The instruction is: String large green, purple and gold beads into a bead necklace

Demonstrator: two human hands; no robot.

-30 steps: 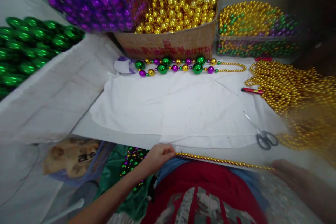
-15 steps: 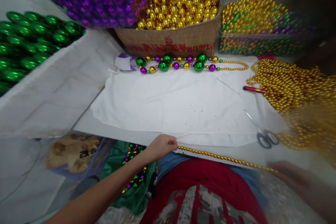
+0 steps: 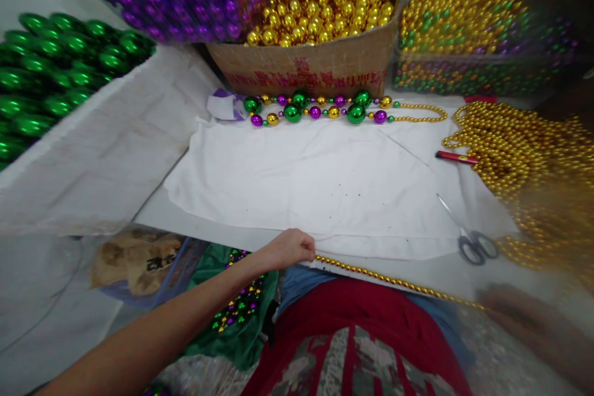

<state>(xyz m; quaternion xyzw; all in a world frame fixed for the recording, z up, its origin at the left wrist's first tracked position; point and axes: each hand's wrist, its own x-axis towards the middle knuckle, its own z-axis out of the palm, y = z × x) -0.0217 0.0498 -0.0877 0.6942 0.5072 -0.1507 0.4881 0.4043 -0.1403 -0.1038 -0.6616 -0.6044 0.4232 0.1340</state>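
A strand of small gold beads [image 3: 394,281] stretches nearly straight along the front edge of the table. My left hand [image 3: 297,246] is closed on its left end. At the right end my right hand [image 3: 515,312] holds the strand; that hand is blurred, but its fingers look closed where the beads meet them. Scissors [image 3: 472,242] with dark handles lie on the table above my right hand. A finished-looking necklace [image 3: 320,110] of green, purple and gold beads lies at the back of the white cloth [image 3: 278,179].
Gold bead strands [image 3: 524,148] are heaped at the right, beside a red cutter-like tool [image 3: 457,157]. A cardboard box [image 3: 306,68] of gold balls, a purple bead bin [image 3: 185,6] and a mixed bead bin [image 3: 468,68] line the back. A white foam box [image 3: 120,130] holds green beads.
The view has shifted slightly, so the table things sit a little further right. Both hands keep hold of the gold strand, which stays stretched between them.
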